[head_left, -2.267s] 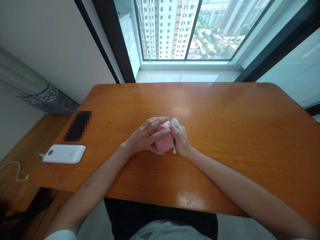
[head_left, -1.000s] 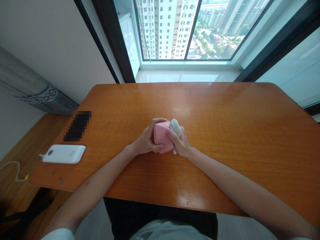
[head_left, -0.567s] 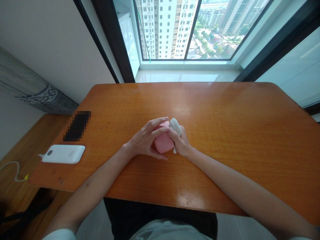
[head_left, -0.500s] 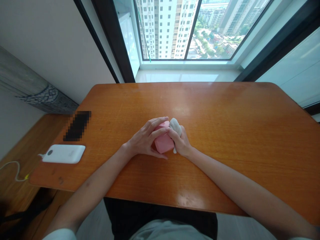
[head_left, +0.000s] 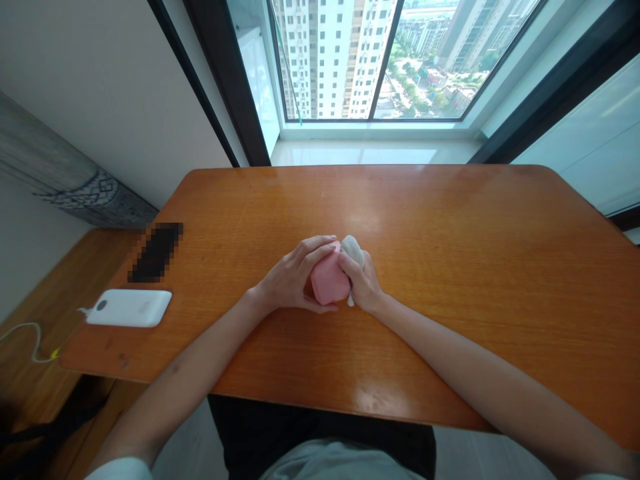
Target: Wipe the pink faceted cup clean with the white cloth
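A small pink box-like object (head_left: 329, 281) sits in the middle of the orange wooden table (head_left: 450, 267), between both hands. My left hand (head_left: 290, 280) wraps its fingers over the top and left side of it. My right hand (head_left: 363, 283) is closed on a wad of white cloth or tissue (head_left: 353, 248) and presses it against the pink object's right side. The object's lower part is hidden by my fingers.
A white power bank (head_left: 129, 307) with a cable lies at the table's left end, beside a pixelated dark phone (head_left: 155, 252). A lower wooden bench (head_left: 30, 347) stands to the left. A window ledge (head_left: 370, 152) runs behind the table.
The pink object was tilted up a second ago, then laid back down. Now it has turned slightly under my left fingers. My right hand keeps the white wad against it.
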The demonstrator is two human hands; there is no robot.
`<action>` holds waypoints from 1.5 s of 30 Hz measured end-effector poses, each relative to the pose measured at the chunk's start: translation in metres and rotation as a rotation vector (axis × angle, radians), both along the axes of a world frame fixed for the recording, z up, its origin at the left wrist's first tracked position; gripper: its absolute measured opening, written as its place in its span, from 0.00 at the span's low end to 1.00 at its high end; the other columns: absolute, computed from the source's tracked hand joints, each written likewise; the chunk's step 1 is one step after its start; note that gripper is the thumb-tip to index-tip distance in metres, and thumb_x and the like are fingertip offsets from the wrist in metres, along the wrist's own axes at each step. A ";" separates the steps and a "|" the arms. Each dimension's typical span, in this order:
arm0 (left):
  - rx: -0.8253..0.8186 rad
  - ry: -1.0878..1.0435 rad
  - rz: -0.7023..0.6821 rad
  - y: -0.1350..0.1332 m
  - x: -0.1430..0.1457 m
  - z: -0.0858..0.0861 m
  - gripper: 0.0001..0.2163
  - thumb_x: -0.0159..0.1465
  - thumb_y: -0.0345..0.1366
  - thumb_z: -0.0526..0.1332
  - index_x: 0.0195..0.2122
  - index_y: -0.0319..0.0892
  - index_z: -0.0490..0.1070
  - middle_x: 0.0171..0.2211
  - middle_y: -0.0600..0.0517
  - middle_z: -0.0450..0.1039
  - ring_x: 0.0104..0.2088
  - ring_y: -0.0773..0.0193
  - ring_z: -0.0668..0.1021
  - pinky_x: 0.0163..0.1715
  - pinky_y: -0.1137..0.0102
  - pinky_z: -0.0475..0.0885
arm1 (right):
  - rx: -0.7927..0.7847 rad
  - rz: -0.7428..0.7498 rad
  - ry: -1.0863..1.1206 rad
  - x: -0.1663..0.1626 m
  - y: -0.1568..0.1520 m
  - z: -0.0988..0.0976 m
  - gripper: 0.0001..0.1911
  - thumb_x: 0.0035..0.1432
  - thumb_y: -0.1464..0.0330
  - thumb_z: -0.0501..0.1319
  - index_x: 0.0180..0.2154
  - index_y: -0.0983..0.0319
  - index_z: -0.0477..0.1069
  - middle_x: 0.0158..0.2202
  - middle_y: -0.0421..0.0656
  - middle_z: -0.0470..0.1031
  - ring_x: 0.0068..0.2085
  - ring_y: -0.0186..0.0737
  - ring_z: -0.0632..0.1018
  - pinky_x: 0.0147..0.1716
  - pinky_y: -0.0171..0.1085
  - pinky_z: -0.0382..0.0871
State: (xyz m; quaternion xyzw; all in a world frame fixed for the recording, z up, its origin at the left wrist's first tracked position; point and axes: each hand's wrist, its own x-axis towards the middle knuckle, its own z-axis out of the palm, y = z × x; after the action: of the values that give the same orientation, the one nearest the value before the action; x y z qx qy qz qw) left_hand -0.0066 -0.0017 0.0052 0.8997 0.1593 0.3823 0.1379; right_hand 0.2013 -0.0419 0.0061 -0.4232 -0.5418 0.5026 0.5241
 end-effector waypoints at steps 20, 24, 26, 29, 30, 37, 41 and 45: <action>-0.653 -0.219 -0.080 -0.003 0.006 -0.016 0.51 0.57 0.65 0.77 0.75 0.51 0.60 0.69 0.39 0.68 0.63 0.42 0.78 0.62 0.49 0.78 | 0.007 0.045 -0.059 0.001 -0.003 0.001 0.33 0.65 0.39 0.64 0.25 0.58 0.63 0.20 0.34 0.57 0.22 0.30 0.58 0.19 0.33 0.52; -0.403 -0.200 -0.079 0.004 0.000 -0.015 0.58 0.53 0.66 0.79 0.79 0.54 0.55 0.75 0.38 0.61 0.74 0.34 0.68 0.73 0.39 0.68 | 0.013 0.039 -0.063 0.000 -0.003 0.003 0.32 0.65 0.40 0.65 0.25 0.58 0.62 0.20 0.34 0.57 0.22 0.29 0.57 0.20 0.32 0.51; -0.263 -0.153 -0.081 0.006 -0.003 -0.012 0.60 0.51 0.66 0.81 0.80 0.56 0.52 0.77 0.37 0.60 0.76 0.34 0.67 0.74 0.37 0.67 | 0.008 0.044 -0.058 0.001 -0.003 0.003 0.32 0.66 0.40 0.64 0.25 0.58 0.62 0.20 0.34 0.57 0.22 0.30 0.58 0.20 0.32 0.52; -0.109 -0.050 -0.072 0.007 -0.007 -0.007 0.63 0.49 0.67 0.81 0.81 0.57 0.50 0.77 0.36 0.60 0.74 0.34 0.69 0.71 0.39 0.72 | 0.001 0.041 -0.062 0.001 -0.002 0.003 0.32 0.67 0.40 0.63 0.26 0.58 0.64 0.21 0.34 0.59 0.23 0.30 0.60 0.20 0.32 0.53; -0.072 -0.019 -0.061 0.007 -0.008 -0.006 0.64 0.49 0.68 0.80 0.81 0.56 0.50 0.76 0.35 0.60 0.74 0.33 0.70 0.70 0.39 0.73 | 0.000 0.036 -0.066 0.001 -0.002 0.003 0.32 0.66 0.40 0.63 0.26 0.58 0.64 0.21 0.34 0.59 0.23 0.30 0.60 0.21 0.32 0.53; 0.128 0.107 0.038 0.007 -0.008 -0.004 0.62 0.56 0.69 0.76 0.82 0.50 0.47 0.77 0.31 0.59 0.74 0.34 0.71 0.71 0.41 0.73 | -0.007 0.039 -0.039 -0.001 -0.001 0.005 0.31 0.64 0.39 0.64 0.28 0.59 0.68 0.24 0.36 0.64 0.25 0.32 0.63 0.23 0.33 0.57; 0.137 0.076 0.042 0.005 -0.004 -0.001 0.59 0.58 0.67 0.76 0.81 0.45 0.49 0.73 0.30 0.65 0.71 0.37 0.75 0.68 0.44 0.78 | -0.012 0.023 -0.013 -0.001 0.000 0.001 0.30 0.65 0.41 0.65 0.28 0.59 0.67 0.24 0.36 0.63 0.26 0.32 0.62 0.23 0.33 0.57; 0.043 0.045 0.033 0.002 -0.002 -0.001 0.57 0.57 0.65 0.77 0.79 0.49 0.51 0.71 0.33 0.66 0.71 0.37 0.75 0.67 0.43 0.79 | 0.007 0.008 -0.004 0.001 0.001 -0.004 0.29 0.67 0.42 0.65 0.28 0.59 0.67 0.24 0.35 0.62 0.26 0.32 0.62 0.24 0.33 0.57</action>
State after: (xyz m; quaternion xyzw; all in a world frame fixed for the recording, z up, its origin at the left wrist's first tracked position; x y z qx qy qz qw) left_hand -0.0082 0.0004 0.0045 0.9081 0.1689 0.3676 0.1085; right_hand 0.2019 -0.0406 0.0018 -0.4201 -0.5463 0.5020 0.5226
